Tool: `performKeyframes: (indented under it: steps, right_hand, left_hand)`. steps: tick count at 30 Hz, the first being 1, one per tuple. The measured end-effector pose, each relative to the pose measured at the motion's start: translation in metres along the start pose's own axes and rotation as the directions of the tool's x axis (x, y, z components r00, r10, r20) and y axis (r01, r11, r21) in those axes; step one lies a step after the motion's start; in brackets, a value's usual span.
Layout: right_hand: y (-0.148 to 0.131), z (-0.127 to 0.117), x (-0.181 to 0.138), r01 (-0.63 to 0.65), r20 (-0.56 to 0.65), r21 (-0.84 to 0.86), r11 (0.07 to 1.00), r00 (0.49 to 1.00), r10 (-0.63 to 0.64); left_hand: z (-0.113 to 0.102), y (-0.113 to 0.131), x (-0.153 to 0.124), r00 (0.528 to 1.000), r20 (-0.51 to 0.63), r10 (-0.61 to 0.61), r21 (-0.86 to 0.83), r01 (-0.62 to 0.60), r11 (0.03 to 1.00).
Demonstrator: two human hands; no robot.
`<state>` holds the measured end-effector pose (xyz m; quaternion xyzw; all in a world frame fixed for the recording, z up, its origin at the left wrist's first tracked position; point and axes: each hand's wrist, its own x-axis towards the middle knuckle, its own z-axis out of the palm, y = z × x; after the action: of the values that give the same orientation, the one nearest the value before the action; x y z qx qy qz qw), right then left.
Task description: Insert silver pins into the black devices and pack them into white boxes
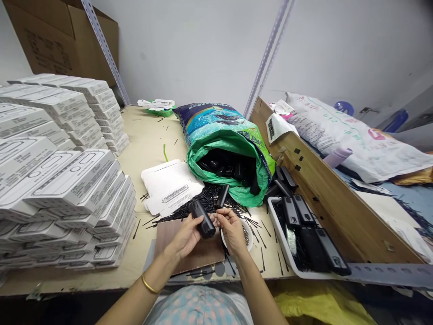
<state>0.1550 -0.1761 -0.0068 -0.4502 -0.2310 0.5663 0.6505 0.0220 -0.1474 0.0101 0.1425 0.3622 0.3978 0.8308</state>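
My left hand (185,235) grips a black oblong plastic device (202,219), tilted, over a brown wood-grain board (208,255). Beside it, my right hand (232,229) has thumb and forefinger pinched together close to the device; whatever is between them is too small to make out. Partly hidden behind my right hand is a white bowl (251,244) of small metal pieces. A second black device (222,197) lies just beyond my hands, on a heap of thin black sticks (182,205).
Stacks of white boxes (74,180) fill the left side. A green-lined sack (216,140) of black parts lies open behind, near a flattened white carton (172,187). To the right stand a white bin (286,246) of black devices and a wooden partition (338,212).
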Motion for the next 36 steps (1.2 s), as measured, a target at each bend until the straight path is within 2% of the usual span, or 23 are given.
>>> performKeyframes:
  steps: [3, 8, 13, 15, 22, 28, 33, 36]
  right_hand:
    - [-0.002, -0.002, -0.004, -0.053, 0.036, 0.089, 0.995, 0.998, 0.050]
    - [0.003, -0.006, -0.007, -0.044, 0.055, 0.025, 0.999, 0.998, 0.043]
    - [0.005, -0.004, -0.012, 0.118, 0.003, -0.271, 0.955, 0.993, -0.122]
    - [0.007, -0.002, -0.014, 0.175, -0.010, -0.336, 0.925, 0.982, -0.190]
    - [0.014, 0.003, -0.017, 0.313, 0.004, -0.349, 0.883, 0.943, -0.333]
    - [0.018, 0.002, -0.017, 0.342, -0.016, -0.370, 0.864, 0.928, -0.373]
    - [0.019, 0.001, -0.020, 0.410, 0.039, -0.492, 0.768, 0.892, -0.451]
    - [0.020, 0.002, -0.021, 0.419, 0.041, -0.514, 0.748, 0.883, -0.467]
  left_hand:
    - [-0.001, 0.008, 0.003, 0.999, -0.034, -0.009, -0.077, 0.006, 0.997]
    - [0.005, 0.015, 0.001, 0.995, -0.098, 0.030, -0.118, -0.041, 0.992]
    - [0.007, 0.014, 0.000, 0.989, -0.143, 0.048, -0.180, -0.074, 0.981]
    - [0.006, 0.014, 0.001, 0.986, -0.161, 0.048, -0.217, -0.082, 0.973]
    - [0.010, 0.016, -0.002, 0.985, -0.172, 0.023, -0.289, -0.073, 0.955]
    - [0.016, 0.016, -0.006, 0.985, -0.170, -0.007, -0.304, -0.045, 0.952]
    - [0.017, 0.014, -0.008, 0.984, -0.176, -0.014, -0.311, -0.042, 0.949]
    - [0.014, 0.014, -0.008, 0.984, -0.176, -0.009, -0.314, -0.047, 0.948]
